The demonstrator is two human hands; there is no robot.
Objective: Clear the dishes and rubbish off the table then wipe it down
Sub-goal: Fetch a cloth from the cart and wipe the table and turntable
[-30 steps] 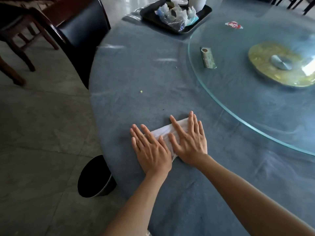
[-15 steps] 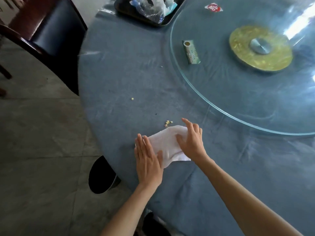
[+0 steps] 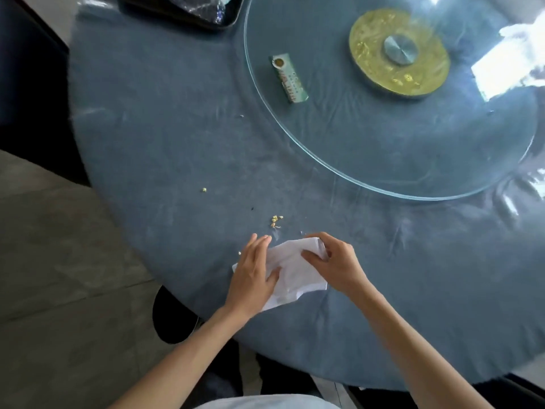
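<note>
A: What's happening w/ the cloth?
B: White cloth (image 3: 290, 268) is lying on the blue table (image 3: 165, 149), near the front edge. Left hand (image 3: 254, 274) is resting flat on its left end, fingers straight, not gripping. Right hand (image 3: 334, 262) is pinching the far right corner, thumb & fingers curled round a fold.
A: Any rubbish nearby?
B: Yellow crumbs (image 3: 275, 221) are sitting just beyond the cloth, one more crumb (image 3: 204, 189) lying further left. Green packet (image 3: 289, 78) is lying on the glass turntable (image 3: 383, 149). Black tray (image 3: 188, 10) w/ plastic wrap is sitting at the far edge. Black bin (image 3: 172, 317) is standing on the floor below the table edge.
</note>
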